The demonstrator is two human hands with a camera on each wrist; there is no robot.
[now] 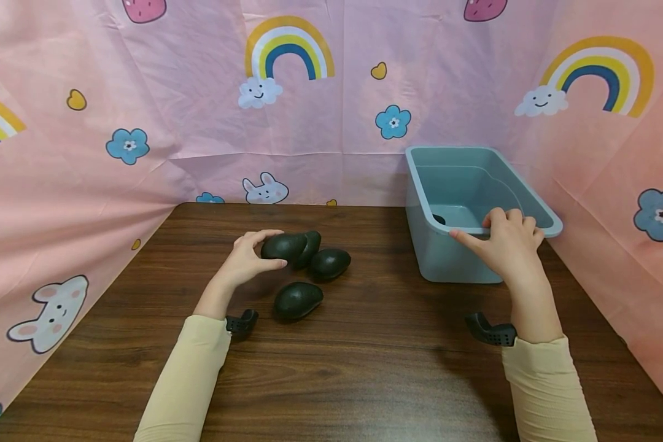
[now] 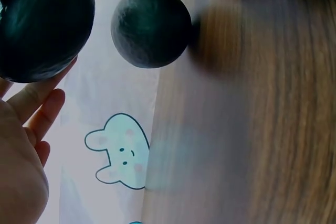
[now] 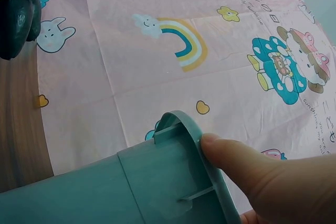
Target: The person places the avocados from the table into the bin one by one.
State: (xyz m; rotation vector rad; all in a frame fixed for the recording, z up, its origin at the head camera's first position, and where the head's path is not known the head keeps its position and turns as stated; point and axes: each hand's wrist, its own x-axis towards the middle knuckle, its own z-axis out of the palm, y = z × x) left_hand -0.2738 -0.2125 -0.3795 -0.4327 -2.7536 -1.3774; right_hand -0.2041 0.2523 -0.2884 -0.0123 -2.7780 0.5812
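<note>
On the left of the head view, my left hand (image 1: 245,258) grips a dark green avocado (image 1: 283,247) between thumb and fingers. In the left wrist view that avocado (image 2: 44,24) hangs over the fingers, clear of the wooden surface. Just right of it are another avocado (image 1: 309,247), partly hidden behind it, and one more (image 1: 331,264). Nearer the front lies a separate avocado (image 1: 298,301). My right hand (image 1: 511,245) holds the near rim of a blue-green plastic bin (image 1: 458,255). The thumb presses the rim in the right wrist view, fingers mostly hidden.
Inside the bin, a small dark rounded shape (image 1: 439,219) shows near its left front corner. The bin stands at the back right of the wooden table (image 1: 364,356). A pink patterned cloth (image 1: 331,110) hangs behind the table and along both sides.
</note>
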